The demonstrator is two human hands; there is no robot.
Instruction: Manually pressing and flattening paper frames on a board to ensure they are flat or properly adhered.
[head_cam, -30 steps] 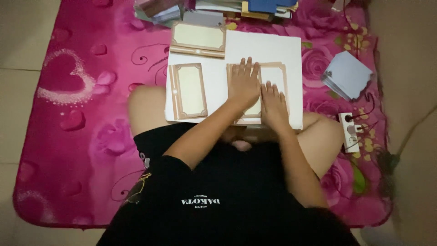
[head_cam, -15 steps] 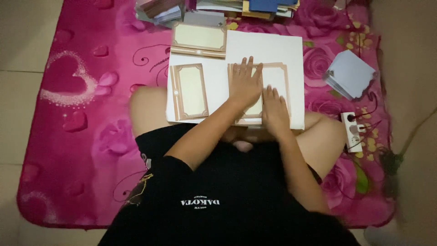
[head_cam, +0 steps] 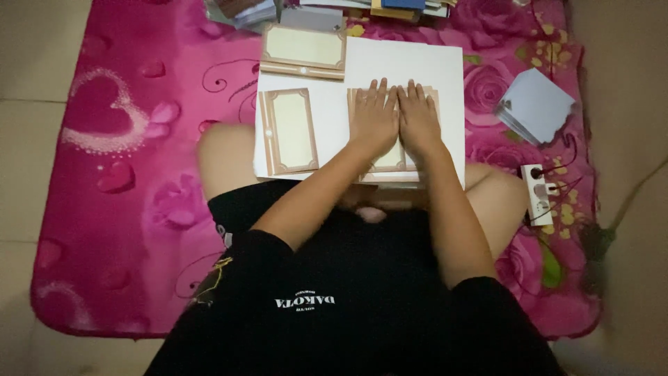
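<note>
two flat hands pressing one framed card on a white board

left hand (head_cam: 374, 120) and right hand (head_cam: 419, 118) lie open, palms down, side by side on the tan-bordered card (head_cam: 393, 159) at the white board (head_cam: 445, 69)'s right half; a second card (head_cam: 289, 131) lies on its left half, a third card (head_cam: 304, 49) just above its top-left edge.

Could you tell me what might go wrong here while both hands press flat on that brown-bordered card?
1. The white board rests on the person's legs, not the floor, so pressure from the left hand and right hand might tip it.
2. The loose card beside them could slide off.
3. The card under the palms sits near the board's front edge and may shift or crease.
</note>
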